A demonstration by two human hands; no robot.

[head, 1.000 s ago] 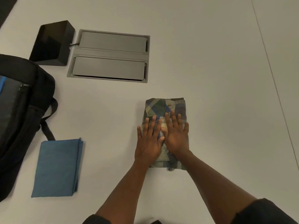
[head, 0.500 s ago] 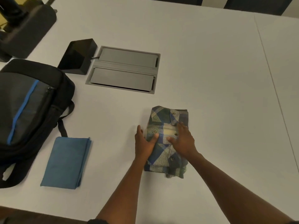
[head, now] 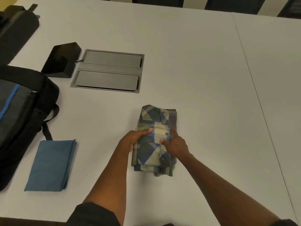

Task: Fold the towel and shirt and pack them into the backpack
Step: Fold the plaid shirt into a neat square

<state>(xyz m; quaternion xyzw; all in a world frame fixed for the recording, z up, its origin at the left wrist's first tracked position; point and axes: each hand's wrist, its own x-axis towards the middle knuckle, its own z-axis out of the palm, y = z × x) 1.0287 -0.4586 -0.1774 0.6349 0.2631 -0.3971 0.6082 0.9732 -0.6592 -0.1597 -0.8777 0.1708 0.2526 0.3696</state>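
We stand at a big white counter with dark chair backs along its far edge. Our plaid shirt lies folded into a thick bundle near the middle of the counter, close to us. Our left hand grips the left edge of the shirt, with the thumb on top and the other fingers tucked under the side. Our right hand presses on top of the shirt with loosely bent fingers; it looks a bit blurry, so we cannot tell more. The blue towel lies folded flat on the left, just beside the black backpack, well apart from the shirt. A strap of the backpack touches the towel's top edge. We think the shirt could flop open when we lift it, because it is thick and soft and we only hold one side well. We cannot see an open mouth on the backpack, so packing may get stuck there too.
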